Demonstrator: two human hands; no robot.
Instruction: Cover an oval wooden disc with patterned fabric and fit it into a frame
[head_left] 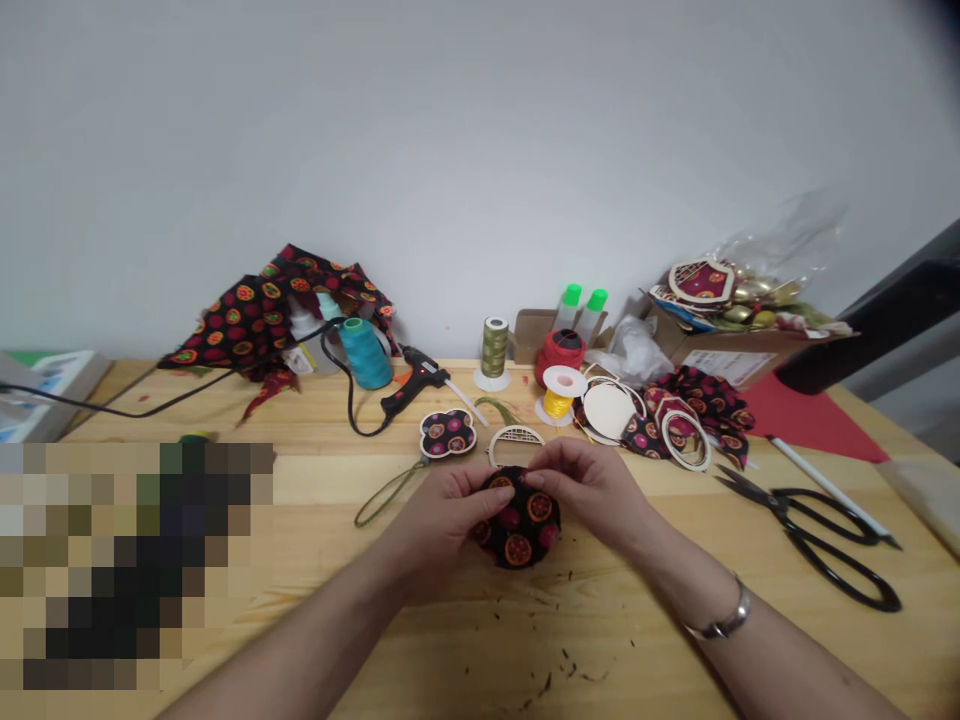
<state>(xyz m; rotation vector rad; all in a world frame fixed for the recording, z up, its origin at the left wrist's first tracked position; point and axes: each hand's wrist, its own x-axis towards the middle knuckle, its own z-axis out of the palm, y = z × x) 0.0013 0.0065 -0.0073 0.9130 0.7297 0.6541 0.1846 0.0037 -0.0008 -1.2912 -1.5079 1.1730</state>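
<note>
Both my hands are closed on a round piece of black fabric [519, 540] patterned with orange and magenta circles. My left hand [454, 505] grips its left side, thumb on top. At its upper edge, the thumb and fingers of my right hand [581, 485] pinch the cloth. Just behind the fabric lies a pale wooden ring [517, 436] with a lattice in it. Left of that rests a flower-shaped pendant [448, 434] with the same kind of fabric and a green cord loop [386, 497].
A glue gun [416, 385] and a teal thread cone [365, 355] stand back left. Spools, wooden rings [686, 441] and a filled cardboard box [720, 350] line the back right. Black scissors [817, 540] and a white pen [832, 490] lie right. Dark scraps litter the front.
</note>
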